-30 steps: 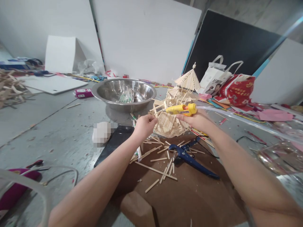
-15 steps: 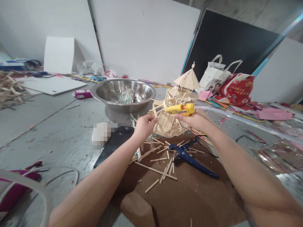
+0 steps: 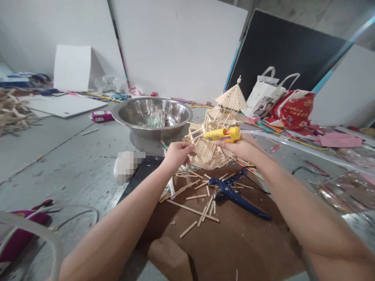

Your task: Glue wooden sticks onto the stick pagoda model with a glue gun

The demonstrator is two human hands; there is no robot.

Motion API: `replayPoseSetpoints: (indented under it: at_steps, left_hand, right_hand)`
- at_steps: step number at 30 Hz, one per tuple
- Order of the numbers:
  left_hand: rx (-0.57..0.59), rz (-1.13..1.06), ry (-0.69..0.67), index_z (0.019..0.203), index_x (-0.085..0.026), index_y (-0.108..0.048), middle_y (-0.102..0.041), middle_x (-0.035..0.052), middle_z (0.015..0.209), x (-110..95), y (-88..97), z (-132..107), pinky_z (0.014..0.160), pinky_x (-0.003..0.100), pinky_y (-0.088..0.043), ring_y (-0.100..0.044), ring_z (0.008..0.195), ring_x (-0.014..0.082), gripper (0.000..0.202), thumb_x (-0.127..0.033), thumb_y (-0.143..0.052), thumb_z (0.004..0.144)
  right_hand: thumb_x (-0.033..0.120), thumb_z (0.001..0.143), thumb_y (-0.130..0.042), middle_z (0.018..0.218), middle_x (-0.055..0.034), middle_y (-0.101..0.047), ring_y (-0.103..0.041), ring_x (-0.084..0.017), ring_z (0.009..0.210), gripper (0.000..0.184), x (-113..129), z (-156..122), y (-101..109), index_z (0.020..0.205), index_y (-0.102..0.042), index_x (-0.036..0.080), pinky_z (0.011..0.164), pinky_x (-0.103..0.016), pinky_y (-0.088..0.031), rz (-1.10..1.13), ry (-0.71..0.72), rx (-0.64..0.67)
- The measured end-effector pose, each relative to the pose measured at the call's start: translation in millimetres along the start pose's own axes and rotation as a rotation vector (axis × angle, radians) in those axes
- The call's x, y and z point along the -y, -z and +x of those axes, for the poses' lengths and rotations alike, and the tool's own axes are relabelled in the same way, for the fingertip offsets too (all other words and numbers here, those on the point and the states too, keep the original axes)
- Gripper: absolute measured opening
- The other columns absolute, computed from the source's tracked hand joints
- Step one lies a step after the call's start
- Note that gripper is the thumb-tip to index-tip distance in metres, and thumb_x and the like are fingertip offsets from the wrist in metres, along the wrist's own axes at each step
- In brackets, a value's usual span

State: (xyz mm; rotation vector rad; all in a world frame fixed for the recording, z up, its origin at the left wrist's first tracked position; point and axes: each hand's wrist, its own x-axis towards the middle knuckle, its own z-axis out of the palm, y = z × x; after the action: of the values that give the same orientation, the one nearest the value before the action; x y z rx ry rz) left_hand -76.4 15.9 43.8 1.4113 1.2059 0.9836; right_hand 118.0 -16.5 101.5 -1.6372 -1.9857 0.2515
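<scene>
My right hand [image 3: 244,147] is closed around a yellow hot glue gun [image 3: 223,135], its nozzle pointing left at a pavilion model [image 3: 231,102] built from thin wooden sticks. A clear glue stick [image 3: 281,137] trails out of the gun's back toward the right. My left hand [image 3: 179,154] is at the model's left side, thumb and fingers pinched together. Whatever the pinch holds is too small or hidden to make out. Below the hands, loose wooden sticks [image 3: 193,208] lie on brown paper [image 3: 234,249] beside a blue-handled cutter [image 3: 240,199].
A steel basin [image 3: 125,119] holding bagged sticks stands behind my left hand. A black flat object [image 3: 140,177] lies under my left forearm. Bags [image 3: 293,109] and coloured paper sit at the right, a purple power strip [image 3: 102,116] at the left. White boards [image 3: 178,47] lean behind.
My left hand has shifted slightly, and its lower fingers now hang a little looser below the pinch. The glue gun and right hand have barely moved.
</scene>
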Motion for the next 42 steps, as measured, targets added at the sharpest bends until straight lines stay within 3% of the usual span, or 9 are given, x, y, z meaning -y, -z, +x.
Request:
replayPoseSetpoints:
  at_steps: [14,42]
  left_hand:
    - [0.125,-0.128,0.076,0.073,-0.012,-0.053,-0.063,0.0042,0.066,-2.7,7.1,-1.5,0.036,0.021,-0.041,-0.052,0.037,0.0083,0.013,-0.023,-0.056,0.068]
    - [0.113,-0.152,0.088,0.072,-0.014,-0.049,-0.062,0.0026,0.061,-6.7,5.3,-3.4,0.039,0.021,-0.043,-0.054,0.039,0.0091,0.017,-0.025,-0.059,0.067]
  right_hand:
    - [0.054,0.064,-0.053,0.049,-0.0009,-0.053,-0.052,-0.018,0.055,0.034,0.9,0.6,0.6,0.072,-0.062,0.022,0.048,-0.029,-0.036,-0.023,-0.073,0.007]
    - [0.054,0.065,-0.053,0.056,-0.0006,-0.055,-0.052,-0.015,0.055,0.035,-2.4,2.1,-0.8,0.074,-0.061,0.021,0.047,-0.027,-0.038,0.034,0.001,-0.017]
